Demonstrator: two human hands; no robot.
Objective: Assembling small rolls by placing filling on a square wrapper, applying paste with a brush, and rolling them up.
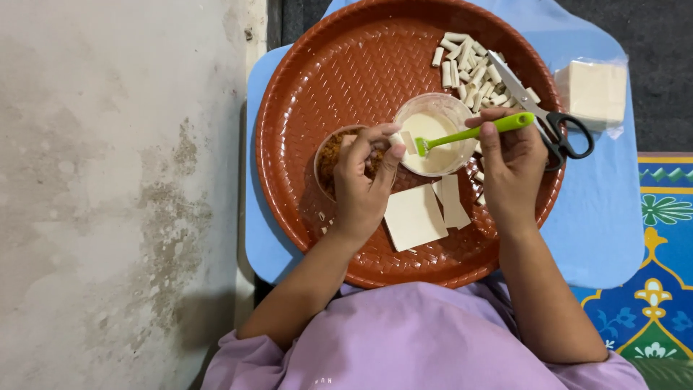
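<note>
- At tray (317, 79) centre: right hand (512, 170) clenched on green fork (469, 132), tines in clear batter cup (433, 133).
- Left hand (364, 180) pinches small white roll (396, 139) over crumb cup (333, 155).

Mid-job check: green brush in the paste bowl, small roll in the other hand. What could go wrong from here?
1. The right hand dips the green brush into the clear paste bowl; a hard push might tip it.
2. The left hand hovers over the filling cup and could knock it.
3. The scissors beside the right hand might get bumped.
</note>
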